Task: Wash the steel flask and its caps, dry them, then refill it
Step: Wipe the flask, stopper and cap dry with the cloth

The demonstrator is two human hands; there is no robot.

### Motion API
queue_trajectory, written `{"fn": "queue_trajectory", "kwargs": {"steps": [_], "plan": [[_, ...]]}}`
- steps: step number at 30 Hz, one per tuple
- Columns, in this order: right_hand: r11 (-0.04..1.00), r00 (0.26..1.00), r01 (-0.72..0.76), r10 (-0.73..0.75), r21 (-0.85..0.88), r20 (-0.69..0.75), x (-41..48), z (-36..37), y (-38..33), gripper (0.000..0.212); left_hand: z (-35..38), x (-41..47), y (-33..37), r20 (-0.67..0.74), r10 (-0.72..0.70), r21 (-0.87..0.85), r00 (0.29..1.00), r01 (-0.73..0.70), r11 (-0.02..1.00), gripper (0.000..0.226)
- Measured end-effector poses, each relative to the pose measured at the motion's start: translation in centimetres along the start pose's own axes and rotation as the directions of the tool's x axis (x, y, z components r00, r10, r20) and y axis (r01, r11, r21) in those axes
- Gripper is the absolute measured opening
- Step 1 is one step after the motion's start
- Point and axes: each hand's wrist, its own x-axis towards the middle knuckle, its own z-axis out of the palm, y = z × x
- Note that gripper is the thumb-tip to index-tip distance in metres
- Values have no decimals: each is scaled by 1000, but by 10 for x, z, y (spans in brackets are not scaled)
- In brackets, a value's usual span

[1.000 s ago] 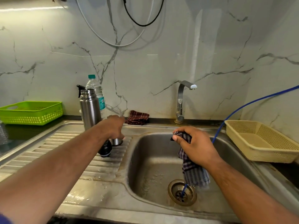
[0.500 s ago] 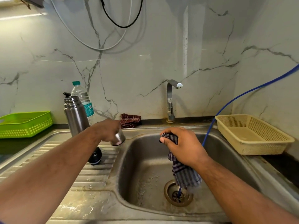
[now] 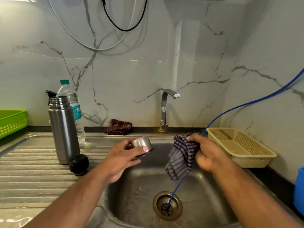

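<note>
Two caps are off the flask (image 3: 63, 129), which stands upright and open-mouthed on the drainboard (image 3: 29, 175), far left of the sink (image 3: 131, 195). The black cap (image 3: 79, 164) lies at the flask's base on the near right side, touching it or just beside it; I cannot tell which. The steel cap (image 3: 142, 143) is in my left hand (image 3: 121, 159), raised over the sink's far left edge. The fingers are curled round its body and the thumb is pressed near the rim, so the mouth tilts down and right toward the other hand. My right hand (image 3: 209, 153) holds a striped cloth (image 3: 181, 160) over the basin. Its fingers are bunched tight on the upper folds and the rest hangs free, well placed to go into the cap. I judge the step in hand to be drying the steel cap, with any drips falling into the basin. No water shows at the tap (image 3: 166, 109). A plastic bottle (image 3: 72, 104) stands just behind the flask, probably there for the refill. A blue hose (image 3: 246, 104) passes behind the cloth into the drain. The risk I note is the hanging cloth snagging on it.
</note>
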Motion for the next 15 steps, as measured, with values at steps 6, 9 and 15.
{"fn": "queue_trajectory", "kwargs": {"steps": [6, 9, 15], "plan": [[981, 995, 84, -93, 176, 44, 7, -4, -11, 38, 5, -2, -1, 51, 26, -151, 998, -18, 988, 54], [962, 993, 108, -115, 251, 11, 8, -8, -14, 30, 7, -2, -2, 107, 18, -194, 994, 3, 981, 49], [850, 896, 437, -438, -295, 66, -9, 10, 0, 26, 11, -2, -6, 219, 18, -194, 976, 25, 981, 62]]}}
